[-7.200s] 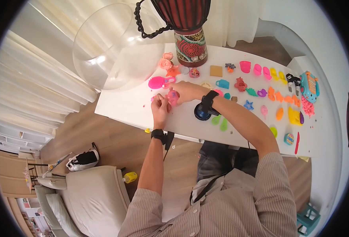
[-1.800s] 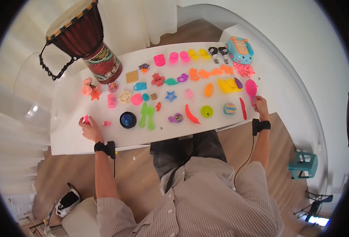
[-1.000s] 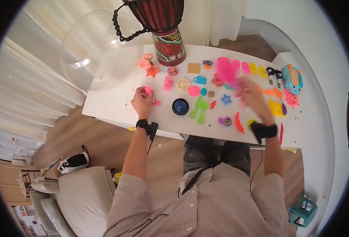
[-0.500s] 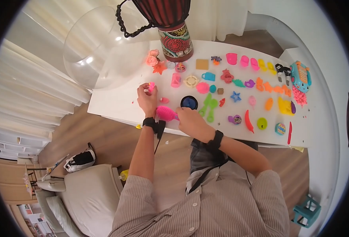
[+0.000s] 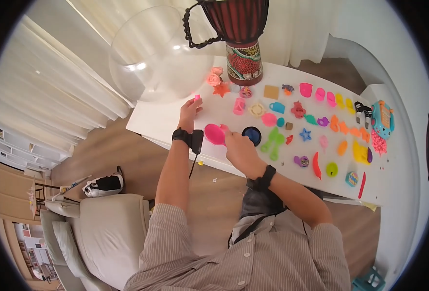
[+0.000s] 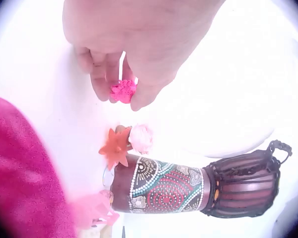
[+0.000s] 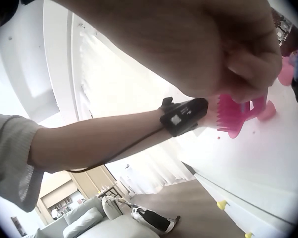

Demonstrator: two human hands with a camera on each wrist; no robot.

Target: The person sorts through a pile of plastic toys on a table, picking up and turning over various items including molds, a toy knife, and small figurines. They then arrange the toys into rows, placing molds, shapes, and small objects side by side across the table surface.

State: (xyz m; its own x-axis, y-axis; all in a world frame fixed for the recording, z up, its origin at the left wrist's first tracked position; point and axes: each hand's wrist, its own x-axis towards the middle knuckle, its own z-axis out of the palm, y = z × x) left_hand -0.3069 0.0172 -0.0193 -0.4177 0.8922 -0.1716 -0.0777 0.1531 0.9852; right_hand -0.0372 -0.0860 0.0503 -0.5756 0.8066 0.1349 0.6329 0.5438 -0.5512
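Note:
My left hand (image 5: pixel 189 114) is over the left end of the white table (image 5: pixel 149 121). Between its thumb and fingers it pinches a small bright pink, crumbly-looking lump (image 6: pixel 123 91). My right hand (image 5: pixel 241 148) grips a pink hairbrush (image 5: pixel 215 135) by the handle, close to the left wrist. In the head view the brush's smooth back faces up; its bristles (image 7: pixel 227 116) show in the right wrist view. The brush back (image 6: pixel 20 173) looms large at the left of the left wrist view. The right fingers partly cover the handle.
A drum (image 5: pixel 244 63) stands at the back, beside a large clear dome (image 5: pixel 146 58). Peach roses (image 5: pixel 214 77) and an orange star flower (image 5: pixel 221 90) lie before it. A dark round container (image 5: pixel 251 136) is near the right hand. Several colourful toys and a toy phone (image 5: pixel 382 119) spread rightward.
The right hand has carried the hairbrush from the table's right end across to the left hand, and the brush has turned from bristles up to back up. The left hand keeps its pink lump.

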